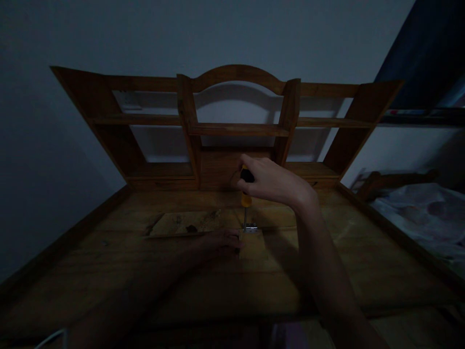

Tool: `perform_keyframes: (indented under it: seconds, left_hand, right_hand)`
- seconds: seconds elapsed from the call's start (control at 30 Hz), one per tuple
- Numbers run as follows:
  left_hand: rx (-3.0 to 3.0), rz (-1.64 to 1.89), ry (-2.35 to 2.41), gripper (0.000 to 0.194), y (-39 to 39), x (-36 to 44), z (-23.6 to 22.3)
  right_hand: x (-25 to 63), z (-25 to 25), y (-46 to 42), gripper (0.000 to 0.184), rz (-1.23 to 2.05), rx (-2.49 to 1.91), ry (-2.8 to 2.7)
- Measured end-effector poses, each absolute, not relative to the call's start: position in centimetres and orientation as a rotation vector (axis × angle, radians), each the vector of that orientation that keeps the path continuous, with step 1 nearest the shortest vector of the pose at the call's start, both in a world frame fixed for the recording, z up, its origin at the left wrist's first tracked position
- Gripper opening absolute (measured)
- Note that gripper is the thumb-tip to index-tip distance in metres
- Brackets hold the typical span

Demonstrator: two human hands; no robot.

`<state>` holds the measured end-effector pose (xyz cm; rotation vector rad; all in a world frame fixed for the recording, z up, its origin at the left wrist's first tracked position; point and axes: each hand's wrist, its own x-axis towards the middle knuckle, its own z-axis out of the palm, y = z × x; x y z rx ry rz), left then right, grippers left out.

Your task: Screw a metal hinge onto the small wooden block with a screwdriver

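Below centre, the left hand point(224, 239) lay against a small wooden block point(253, 246), its fingers' grip too dim to tell. At centre, a screwdriver point(246, 200) stood upright at a metal fitting point(251, 228), clasped by the right hand point(271, 179); turning a screw seemed in hand, calling for steady downward pressure.

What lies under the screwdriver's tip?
Under the screwdriver is a metal piece at the far edge of a small board. Whatever the tip covers cannot be seen.
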<state>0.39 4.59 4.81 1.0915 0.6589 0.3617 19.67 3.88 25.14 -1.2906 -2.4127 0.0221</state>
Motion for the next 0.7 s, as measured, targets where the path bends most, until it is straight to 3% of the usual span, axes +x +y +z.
perform_keyframes:
  seconds: [0.7]
  left_hand:
    - [1.085, 0.351, 0.67, 0.034, 4.46, 0.45, 5.36]
  right_hand:
    - [19.82, 24.91, 3.93, 0.023, 0.026, -1.319, -2.403]
